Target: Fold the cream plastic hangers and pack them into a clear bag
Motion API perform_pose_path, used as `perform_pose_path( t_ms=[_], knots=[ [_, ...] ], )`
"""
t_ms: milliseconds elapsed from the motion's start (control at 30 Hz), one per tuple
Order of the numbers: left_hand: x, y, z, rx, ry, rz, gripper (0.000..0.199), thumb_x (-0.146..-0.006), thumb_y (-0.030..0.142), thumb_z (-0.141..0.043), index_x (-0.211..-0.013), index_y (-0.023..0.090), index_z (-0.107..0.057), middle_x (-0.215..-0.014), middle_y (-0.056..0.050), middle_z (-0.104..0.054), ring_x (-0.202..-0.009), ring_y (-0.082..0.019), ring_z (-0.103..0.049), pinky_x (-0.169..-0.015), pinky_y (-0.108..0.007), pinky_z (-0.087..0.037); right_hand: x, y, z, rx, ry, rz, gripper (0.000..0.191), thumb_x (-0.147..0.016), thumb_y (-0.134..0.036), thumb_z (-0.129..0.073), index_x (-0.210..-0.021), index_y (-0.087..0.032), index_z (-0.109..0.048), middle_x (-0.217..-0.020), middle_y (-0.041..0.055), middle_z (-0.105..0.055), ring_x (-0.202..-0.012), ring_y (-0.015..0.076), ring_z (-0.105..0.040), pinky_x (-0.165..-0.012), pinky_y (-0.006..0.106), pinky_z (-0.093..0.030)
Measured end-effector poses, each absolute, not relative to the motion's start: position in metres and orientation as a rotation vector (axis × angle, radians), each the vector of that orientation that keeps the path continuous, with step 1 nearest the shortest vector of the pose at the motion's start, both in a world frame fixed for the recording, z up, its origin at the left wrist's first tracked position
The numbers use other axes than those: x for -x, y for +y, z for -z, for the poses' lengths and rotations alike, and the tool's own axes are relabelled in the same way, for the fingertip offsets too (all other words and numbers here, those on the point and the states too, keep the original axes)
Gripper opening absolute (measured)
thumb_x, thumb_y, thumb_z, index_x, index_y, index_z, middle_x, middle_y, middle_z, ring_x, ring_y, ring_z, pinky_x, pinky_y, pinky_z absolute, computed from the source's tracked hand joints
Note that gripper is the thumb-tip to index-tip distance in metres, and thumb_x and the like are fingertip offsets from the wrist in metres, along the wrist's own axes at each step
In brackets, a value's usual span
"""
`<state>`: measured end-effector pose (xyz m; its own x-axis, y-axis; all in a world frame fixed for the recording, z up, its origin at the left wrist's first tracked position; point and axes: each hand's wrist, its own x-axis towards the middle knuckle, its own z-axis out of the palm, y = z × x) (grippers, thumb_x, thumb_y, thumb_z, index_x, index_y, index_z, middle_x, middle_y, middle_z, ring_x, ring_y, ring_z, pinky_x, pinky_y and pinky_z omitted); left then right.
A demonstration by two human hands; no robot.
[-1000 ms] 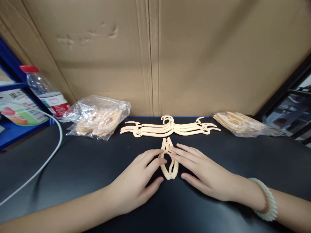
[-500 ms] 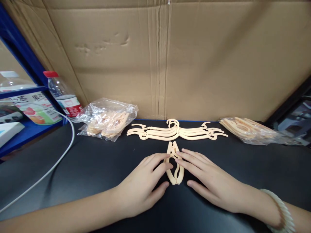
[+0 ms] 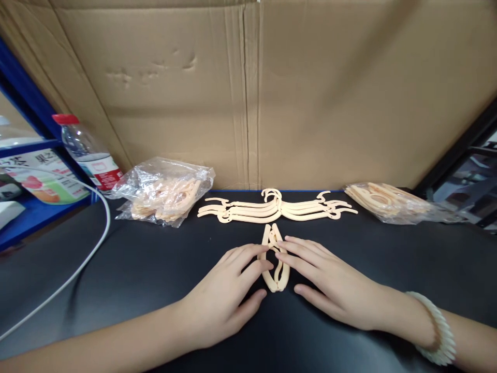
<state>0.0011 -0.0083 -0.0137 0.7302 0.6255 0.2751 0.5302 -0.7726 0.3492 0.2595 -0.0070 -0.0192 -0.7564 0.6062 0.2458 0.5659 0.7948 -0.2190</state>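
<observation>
A folded peach-coloured plastic hanger (image 3: 285,277) lies on the black table between my hands, its two arms closed into a narrow loop. My left hand (image 3: 229,290) rests at its left side, fingertips touching the hanger and thumb apart on the table. From the right, my right hand (image 3: 330,280) touches the other side with spread fingers, its thumb lying apart. Behind it, several unfolded hangers (image 3: 256,211) of the same colour lie in a stack, hooks pointing to the back.
A clear bag of folded hangers (image 3: 166,199) lies at the back left, another bag (image 3: 388,202) at the back right. A white cable (image 3: 91,251) curves over the table's left side. A red-capped bottle (image 3: 93,155) stands by the blue shelf (image 3: 42,207). Cardboard (image 3: 330,93) rises behind.
The view has shifted slightly, so everything appears a little further left. Hands and folded hanger keep the same positions relative to each other.
</observation>
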Motion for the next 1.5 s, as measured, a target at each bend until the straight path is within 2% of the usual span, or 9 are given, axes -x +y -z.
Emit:
perform_pose_path(
  t_ms=[367,667,867,1200,1333,1500],
  knots=[
    [-0.001,-0.008,0.014,-2.711,0.914,-0.539,0.037,-0.088,0.014,-0.051,-0.124,0.022,-0.05,-0.139,-0.011,-0.049,-0.129,-0.026,-0.046,-0.106,-0.044,-0.043,-0.26,-0.007,0.017,0.91,-2.707,-0.19,0.054,-0.097,-0.024,-0.046,-0.148,-0.017,-0.033,-0.152,0.0097,-0.036,-0.143,0.0246,-0.025,-0.114,0.046,-0.032],
    [-0.002,-0.006,0.015,-2.763,0.907,-0.517,0.034,-0.09,0.014,-0.049,-0.124,0.021,-0.049,-0.139,-0.011,-0.049,-0.129,-0.024,-0.046,-0.106,-0.042,-0.042,-0.261,-0.006,0.02,0.882,-2.682,-0.191,0.056,-0.097,-0.024,-0.048,-0.15,-0.02,-0.03,-0.151,0.0101,-0.037,-0.141,0.0246,-0.028,-0.114,0.045,-0.032],
    [-0.001,-0.004,0.016,-2.818,0.91,-0.471,0.035,-0.091,0.015,-0.048,-0.126,0.019,-0.051,-0.142,-0.013,-0.047,-0.131,-0.026,-0.044,-0.107,-0.044,-0.042,-0.261,-0.004,0.02,0.898,-2.693,-0.19,0.054,-0.097,-0.025,-0.048,-0.148,-0.015,-0.034,-0.152,0.0121,-0.035,-0.142,0.0251,-0.027,-0.114,0.044,-0.032],
    [0.003,-0.001,0.014,-2.759,0.911,-0.468,0.038,-0.092,0.019,-0.049,-0.13,0.02,-0.049,-0.144,-0.012,-0.046,-0.133,-0.025,-0.043,-0.108,-0.043,-0.042,-0.261,-0.005,0.019,0.89,-2.696,-0.185,0.055,-0.097,-0.025,-0.048,-0.148,-0.016,-0.032,-0.153,0.0117,-0.033,-0.141,0.0242,-0.027,-0.114,0.044,-0.033],
    [0.007,0.007,0.01,-2.718,0.896,-0.547,0.035,-0.093,0.019,-0.046,-0.128,0.019,-0.05,-0.141,-0.012,-0.049,-0.132,-0.022,-0.045,-0.108,-0.039,-0.042,-0.263,-0.002,0.016,0.854,-2.667,-0.096,0.053,-0.095,-0.025,-0.05,-0.146,-0.016,-0.035,-0.149,0.0117,-0.04,-0.138,0.0253,-0.033,-0.112,0.045,-0.035],
    [0.016,0.024,0.009,-2.731,1.0,-0.678,0.028,-0.093,0.023,-0.049,-0.12,0.02,-0.056,-0.13,-0.009,-0.059,-0.124,-0.023,-0.053,-0.104,-0.041,-0.046,-0.293,0.031,0.016,0.984,-2.494,0.147,0.04,-0.094,-0.02,-0.047,-0.135,-0.017,-0.048,-0.13,0.0129,-0.058,-0.123,0.0273,-0.05,-0.105,0.049,-0.043]
  ],
)
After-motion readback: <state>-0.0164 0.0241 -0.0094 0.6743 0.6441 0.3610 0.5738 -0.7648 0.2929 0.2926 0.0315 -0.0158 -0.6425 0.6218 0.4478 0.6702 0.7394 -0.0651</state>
